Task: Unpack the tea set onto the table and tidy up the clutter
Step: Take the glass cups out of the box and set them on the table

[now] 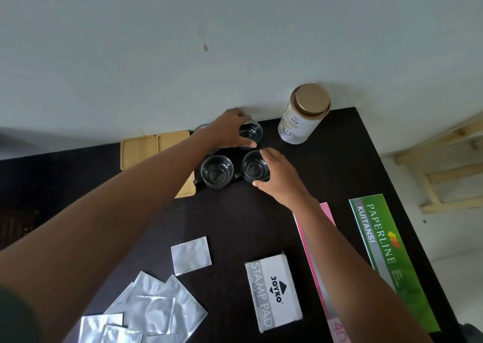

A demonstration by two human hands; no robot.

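Several small clear glass teacups stand on the dark table (261, 225) near the wall. My left hand (230, 129) grips the far cup (253, 133) from its left side. My right hand (277, 175) grips the near right cup (254, 168), fingers over its rim and thumb below. A third cup (217, 171) stands free between my arms. The rim of another glass (202, 127) peeks out behind my left hand. Light wooden coasters (154, 146) lie to the left, partly under my left forearm. A white tea tin (304, 115) with a gold lid stands at the back right.
Several silver foil sachets (146, 308) lie at the near left, one more (190, 255) apart. A grey stamp pad box (273, 291), a pink booklet (329, 217) and a green receipt book (386, 251) lie at the right. A wooden frame (441, 165) stands beyond the table's right edge.
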